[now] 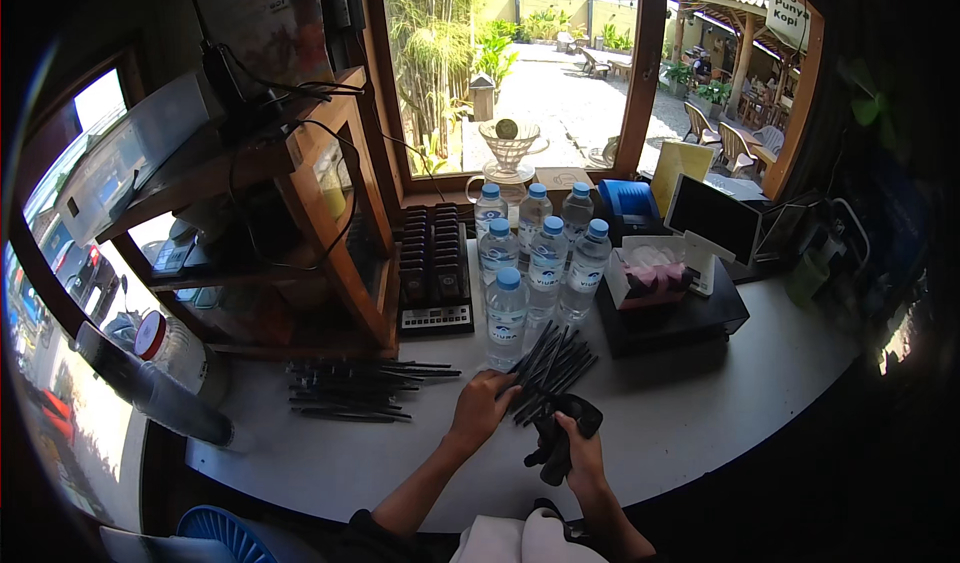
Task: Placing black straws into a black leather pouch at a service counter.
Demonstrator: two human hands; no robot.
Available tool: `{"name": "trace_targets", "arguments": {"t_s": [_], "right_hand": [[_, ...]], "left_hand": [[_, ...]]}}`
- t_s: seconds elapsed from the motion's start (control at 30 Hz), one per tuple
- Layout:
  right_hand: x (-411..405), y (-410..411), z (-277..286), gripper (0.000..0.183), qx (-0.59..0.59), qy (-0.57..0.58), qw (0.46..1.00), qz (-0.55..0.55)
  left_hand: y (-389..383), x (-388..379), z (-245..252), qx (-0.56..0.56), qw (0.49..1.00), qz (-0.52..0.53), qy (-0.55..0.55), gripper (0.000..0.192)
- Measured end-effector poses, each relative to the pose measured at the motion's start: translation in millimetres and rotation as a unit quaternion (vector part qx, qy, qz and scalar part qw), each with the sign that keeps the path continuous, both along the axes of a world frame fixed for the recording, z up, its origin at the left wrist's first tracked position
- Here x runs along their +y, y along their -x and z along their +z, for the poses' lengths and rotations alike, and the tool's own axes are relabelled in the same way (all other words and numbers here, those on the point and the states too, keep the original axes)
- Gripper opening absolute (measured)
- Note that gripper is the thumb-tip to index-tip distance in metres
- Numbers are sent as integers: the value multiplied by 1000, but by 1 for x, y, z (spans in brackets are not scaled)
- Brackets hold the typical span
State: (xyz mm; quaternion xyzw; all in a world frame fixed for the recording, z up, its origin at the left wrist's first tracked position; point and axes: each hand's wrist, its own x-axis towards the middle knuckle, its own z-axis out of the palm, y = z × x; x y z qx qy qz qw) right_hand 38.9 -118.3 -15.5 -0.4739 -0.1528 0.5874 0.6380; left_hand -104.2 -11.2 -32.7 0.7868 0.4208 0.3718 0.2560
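On the white counter [660, 405], my left hand [480, 407] pinches at the left edge of a bundle of thin black sticks, apparently drinking straws [561, 360]. How many of them its fingers hold is hidden. My right hand [581, 450] grips a crumpled black cloth [553, 454], which overlaps the near end of the bundle. A second pile of black straws [349, 392], some with shiny clear wrapping, lies to the left of my hands. Just beyond my left hand stands a water bottle [507, 323] with a light-blue cap.
Several more water bottles [546, 263] stand behind. Right of them, a tissue box [649, 274] and tablet-like screen [712, 218] sit by a black box [682, 315]. Leftward are a pager charging rack [435, 270], wooden cabinet [337, 263], stacked plastic cups [161, 387] and lidded jar [180, 353].
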Motion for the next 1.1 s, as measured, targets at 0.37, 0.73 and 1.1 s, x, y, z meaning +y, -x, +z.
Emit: {"name": "trace_targets", "arguments": {"t_s": [0.37,0.73,1.1], "right_hand": [[25,53,8,22,-31,26,985,169],[27,78,-1,22,-56,29,958,280],[29,71,-12,33,-1,15,989,148]], "left_hand": [[159,-32,1,22,968,246,52,15],[187,-53,-30,86,945,308,64,21],[170,-73,17,-130,965,162,162,14]]}}
